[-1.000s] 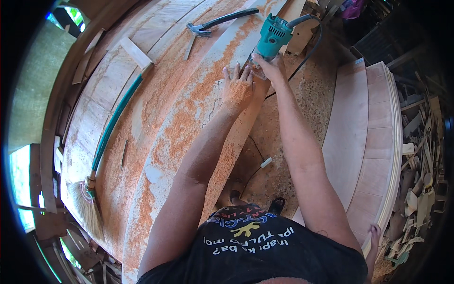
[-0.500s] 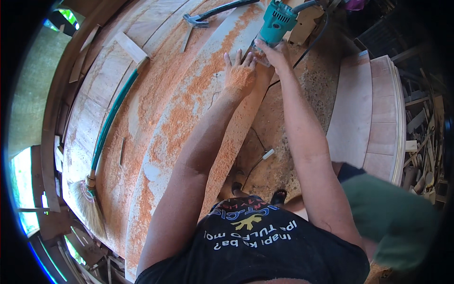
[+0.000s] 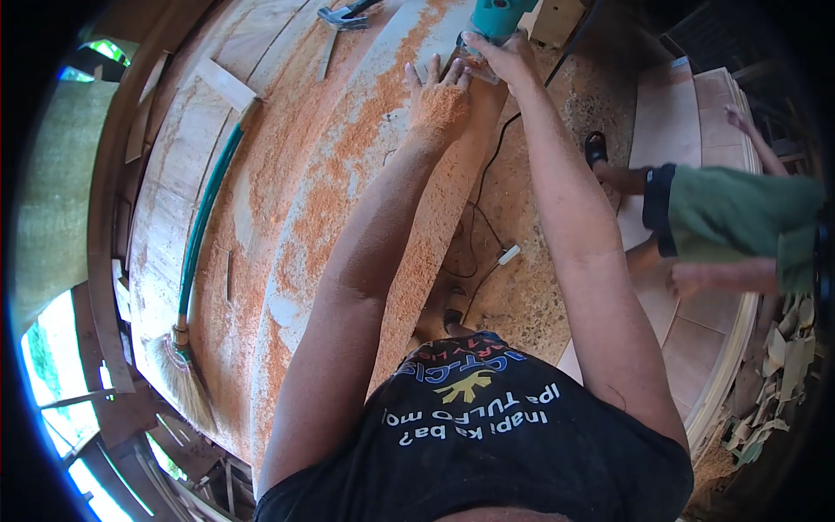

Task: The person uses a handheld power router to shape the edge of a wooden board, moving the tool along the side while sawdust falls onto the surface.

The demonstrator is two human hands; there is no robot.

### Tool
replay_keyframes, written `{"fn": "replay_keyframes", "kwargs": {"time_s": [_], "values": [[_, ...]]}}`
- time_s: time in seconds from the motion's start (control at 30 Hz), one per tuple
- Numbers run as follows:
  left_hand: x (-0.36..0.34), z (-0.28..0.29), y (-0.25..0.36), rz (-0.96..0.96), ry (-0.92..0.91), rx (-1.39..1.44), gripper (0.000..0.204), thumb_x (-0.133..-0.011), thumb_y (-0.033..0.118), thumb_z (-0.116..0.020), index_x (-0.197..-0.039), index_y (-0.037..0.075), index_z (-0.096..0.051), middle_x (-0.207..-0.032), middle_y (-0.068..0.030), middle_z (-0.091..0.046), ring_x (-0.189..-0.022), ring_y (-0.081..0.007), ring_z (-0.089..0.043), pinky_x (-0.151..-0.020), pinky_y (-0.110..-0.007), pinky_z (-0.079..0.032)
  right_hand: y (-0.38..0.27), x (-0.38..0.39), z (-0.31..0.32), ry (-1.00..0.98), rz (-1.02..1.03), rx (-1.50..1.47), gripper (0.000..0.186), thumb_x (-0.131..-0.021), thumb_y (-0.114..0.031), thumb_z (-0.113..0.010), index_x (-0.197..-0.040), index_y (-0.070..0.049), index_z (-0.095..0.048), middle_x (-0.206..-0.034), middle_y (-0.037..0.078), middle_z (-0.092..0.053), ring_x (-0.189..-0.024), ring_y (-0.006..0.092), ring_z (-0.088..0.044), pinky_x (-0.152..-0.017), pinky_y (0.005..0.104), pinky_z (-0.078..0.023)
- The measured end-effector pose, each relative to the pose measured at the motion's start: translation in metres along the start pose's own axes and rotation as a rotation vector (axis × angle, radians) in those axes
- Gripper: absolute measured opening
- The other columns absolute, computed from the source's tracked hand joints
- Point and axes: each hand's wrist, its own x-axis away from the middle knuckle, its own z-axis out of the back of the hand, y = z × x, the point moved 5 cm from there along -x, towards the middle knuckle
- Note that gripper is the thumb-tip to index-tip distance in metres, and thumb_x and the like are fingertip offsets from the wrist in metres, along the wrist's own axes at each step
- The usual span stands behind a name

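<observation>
My right hand (image 3: 509, 63) is closed round the lower part of a teal trim router (image 3: 497, 17) at the top of the view. The router stands on the near edge of a long pale board (image 3: 283, 309), and its upper end is cut off by the picture's edge. My left hand (image 3: 437, 109), coated with orange sawdust, lies with fingers spread on the board. Its thumb-side fingers reach the router's base; whether they press on it I cannot tell. Orange sawdust (image 3: 326, 213) covers much of the board.
A broom (image 3: 209, 217) with a teal handle lies left of the board; a claw hammer (image 3: 344, 16) lies beyond. A black cord (image 3: 490, 165) runs down to the floor. On the right, a person in green shorts (image 3: 731, 209) stands by curved stacked panels (image 3: 657, 130).
The router and both my hands sit slightly higher in the view, which has shifted a little. The person on the right has moved farther up along the panels.
</observation>
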Motion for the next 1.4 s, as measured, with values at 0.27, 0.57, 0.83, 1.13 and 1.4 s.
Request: {"fn": "replay_keyframes", "kwargs": {"time_s": [0.27,0.57,0.83,1.13,1.4], "values": [[-0.007,-0.006,-0.004,0.007,0.004,-0.075,0.044,-0.098,0.027,-0.044,-0.139,0.014,-0.05,-0.151,-0.0057,-0.044,-0.143,-0.0367,-0.033,-0.11,-0.072,-0.016,-0.018,0.003,0.007,-0.071,-0.136,-0.018,0.094,-0.065,-0.05,-0.088,-0.125,0.008,-0.044,-0.112,0.02,-0.066,-0.097,0.0264,-0.068,-0.084,0.0359,-0.056],[-0.019,-0.013,-0.013,0.001,-0.014,-0.007,0.05,-0.095,0.022,-0.046,-0.143,0.008,-0.046,-0.152,-0.0078,-0.041,-0.144,-0.0371,-0.03,-0.11,-0.074,-0.012,-0.049,0.013,0.005,-0.087,-0.365,-0.225,0.058,-0.085,-0.02,-0.075,-0.13,-0.011,-0.039,-0.102,0.011,-0.065,-0.079,0.0211,-0.07,-0.052,0.0312,-0.059],[-0.023,-0.011,-0.018,0.015,-0.011,-0.032,0.051,-0.093,0.021,-0.047,-0.142,0.008,-0.046,-0.152,-0.0061,-0.042,-0.143,-0.0362,-0.033,-0.11,-0.072,-0.015,-0.041,-0.003,-0.005,-0.156,-0.254,-0.293,0.079,-0.073,-0.036,-0.086,-0.119,0.004,-0.037,-0.105,0.017,-0.064,-0.086,0.0236,-0.07,-0.057,0.033,-0.062],[-0.034,-0.023,-0.007,0.056,-0.083,-0.004,0.052,-0.093,0.021,-0.049,-0.144,0.012,-0.045,-0.155,-0.0044,-0.038,-0.145,-0.0354,-0.029,-0.111,-0.071,-0.014,-0.001,-0.023,-0.002,-0.062,-0.229,0.009,0.102,-0.065,-0.052,-0.084,-0.14,-0.004,-0.035,-0.128,0.019,-0.06,-0.118,0.0345,-0.06,-0.098,0.0431,-0.047],[-0.062,-0.025,0.001,0.059,-0.103,-0.006,0.051,-0.094,0.022,-0.049,-0.144,0.013,-0.046,-0.155,-0.0031,-0.038,-0.145,-0.0339,-0.029,-0.111,-0.071,-0.014,0.009,-0.048,0.007,-0.028,-0.224,-0.094,0.095,-0.067,-0.047,-0.083,-0.138,-0.004,-0.036,-0.124,0.018,-0.062,-0.114,0.0344,-0.062,-0.096,0.0437,-0.048]]}}
